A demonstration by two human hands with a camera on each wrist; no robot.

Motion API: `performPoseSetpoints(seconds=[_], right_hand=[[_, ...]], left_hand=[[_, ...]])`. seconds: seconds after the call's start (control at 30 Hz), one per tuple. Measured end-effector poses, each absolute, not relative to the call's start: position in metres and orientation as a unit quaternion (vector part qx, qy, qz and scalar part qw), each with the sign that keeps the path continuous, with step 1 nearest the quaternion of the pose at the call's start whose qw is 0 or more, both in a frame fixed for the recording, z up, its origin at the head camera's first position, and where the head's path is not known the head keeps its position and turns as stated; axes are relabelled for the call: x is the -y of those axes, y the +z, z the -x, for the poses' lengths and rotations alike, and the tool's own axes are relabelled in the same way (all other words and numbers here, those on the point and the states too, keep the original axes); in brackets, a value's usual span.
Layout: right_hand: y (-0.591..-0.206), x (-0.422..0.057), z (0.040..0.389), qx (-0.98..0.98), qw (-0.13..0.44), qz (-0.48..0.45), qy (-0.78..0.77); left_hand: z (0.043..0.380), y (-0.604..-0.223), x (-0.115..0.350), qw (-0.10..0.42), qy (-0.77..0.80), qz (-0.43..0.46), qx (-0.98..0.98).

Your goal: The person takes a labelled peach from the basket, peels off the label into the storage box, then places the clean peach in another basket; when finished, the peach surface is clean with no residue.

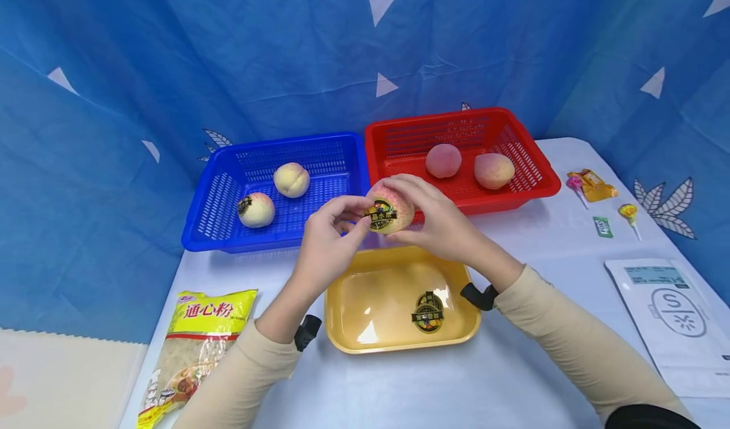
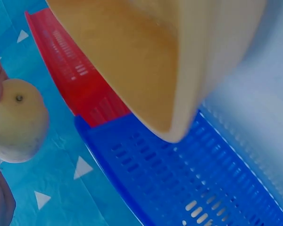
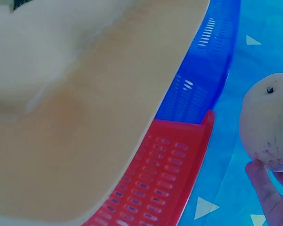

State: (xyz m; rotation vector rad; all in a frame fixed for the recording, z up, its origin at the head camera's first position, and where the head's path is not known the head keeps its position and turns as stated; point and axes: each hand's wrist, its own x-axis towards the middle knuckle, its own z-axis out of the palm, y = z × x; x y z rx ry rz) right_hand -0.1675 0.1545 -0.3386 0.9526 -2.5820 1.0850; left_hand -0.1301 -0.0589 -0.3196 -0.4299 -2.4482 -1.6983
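Note:
Both hands hold a pinkish peach (image 1: 399, 204) up over the front edges of the baskets. A round black-and-gold sticker (image 1: 381, 216) faces the head camera on its side. My right hand (image 1: 433, 220) grips the fruit from the right, fingers over the top and thumb underneath. From the left, my left hand (image 1: 336, 236) has its curled fingers and thumb at the peach's side, right at the sticker's edge. In both wrist views the peach's stem end shows. Below the hands stands a golden tray (image 1: 371, 283) with a similar sticker (image 1: 428, 312) on its bottom.
A blue basket (image 1: 219, 242) holds two pale peaches, one with a sticker. Beside it a red basket (image 1: 530, 198) holds two pinker ones. A pasta bag (image 1: 199, 346) lies left; lollipops, small wrappers and a white pouch (image 1: 673, 321) lie right. A blue curtain hangs behind.

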Motion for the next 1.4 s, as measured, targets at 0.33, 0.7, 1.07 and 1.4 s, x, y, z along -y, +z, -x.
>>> performPoseSetpoints(seconds=[0.33, 0.7, 1.07, 1.4], right_hand=[[-0.342, -0.175, 0.167, 0.879, 0.094, -0.29, 0.366], [-0.348, -0.208, 0.163, 0.881, 0.12, -0.243, 0.387], [-0.355, -0.22, 0.16, 0.88, 0.104, -0.216, 0.409], [-0.355, -0.242, 0.169, 0.888, 0.113, -0.176, 0.41]], left_hand=[[0.11, -0.33, 0.049, -0.013, -0.601, 0.15, 0.785], [0.088, -0.387, 0.026, -0.155, -0.47, 0.212, 0.843], [0.086, -0.411, 0.006, -0.16, -0.291, 0.304, 0.893], [0.106, -0.373, 0.008, -0.015, -0.25, 0.288, 0.924]])
